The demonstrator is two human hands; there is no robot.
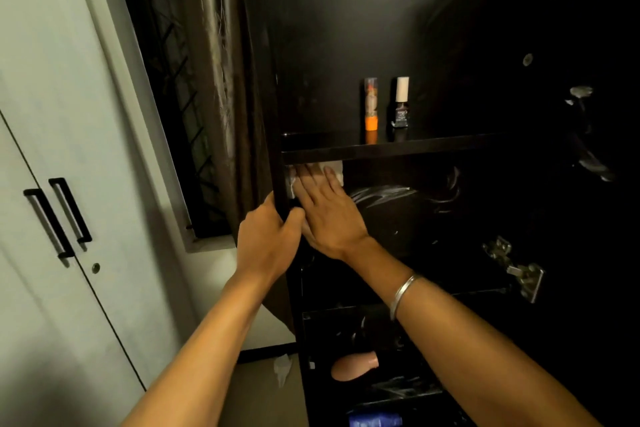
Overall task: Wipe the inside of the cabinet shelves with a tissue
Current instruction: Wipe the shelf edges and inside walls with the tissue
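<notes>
A dark cabinet stands open in front of me, with a black shelf board across its middle. Just under that board, my right hand lies flat with straight fingers on a white tissue, pressing it against the cabinet's inner surface at the left back corner. Only the tissue's edges show round the fingers. My left hand grips the front edge of the cabinet's left side panel, fingers curled round it.
An orange tube and a small white-capped bottle stand on the upper shelf. Lower shelves hold a pinkish object and a blue item. Metal hinges sit on the right. White wardrobe doors and a crumpled tissue on the floor lie left.
</notes>
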